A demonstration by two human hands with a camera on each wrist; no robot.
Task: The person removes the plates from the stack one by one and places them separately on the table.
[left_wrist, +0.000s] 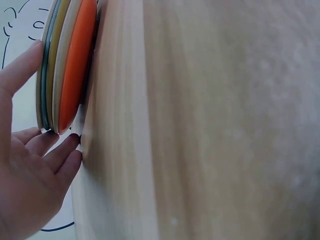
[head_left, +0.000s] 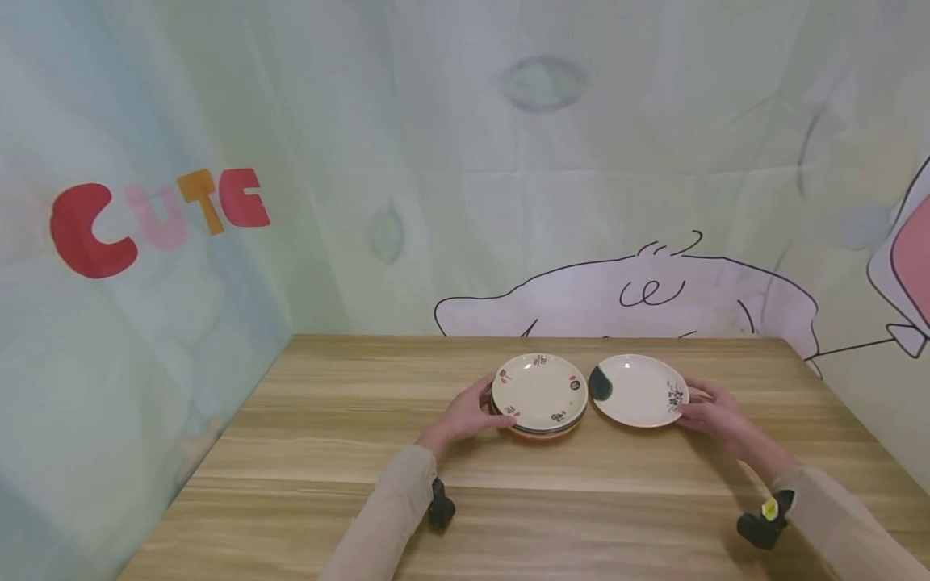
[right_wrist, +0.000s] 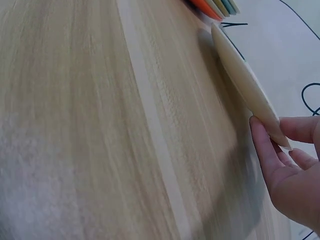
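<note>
A stack of several plates (head_left: 540, 395) stands on the table, its top plate cream with small printed motifs round the rim. In the left wrist view the stack (left_wrist: 75, 70) shows edge-on, with orange at the bottom. My left hand (head_left: 465, 415) holds the stack's left rim, the thumb at the near edge and the fingers curved round the side. My right hand (head_left: 719, 415) pinches the right rim of a white plate (head_left: 635, 391) with a dark green patch and a dark plant print. In the right wrist view this plate (right_wrist: 245, 82) is tilted and raised above the table, next to the stack.
The wood-grain table (head_left: 545, 516) ends at a pale cloth backdrop (head_left: 407, 161) with cartoon drawings and coloured letters. Dark wrist cameras (head_left: 763, 520) hang beneath both sleeves.
</note>
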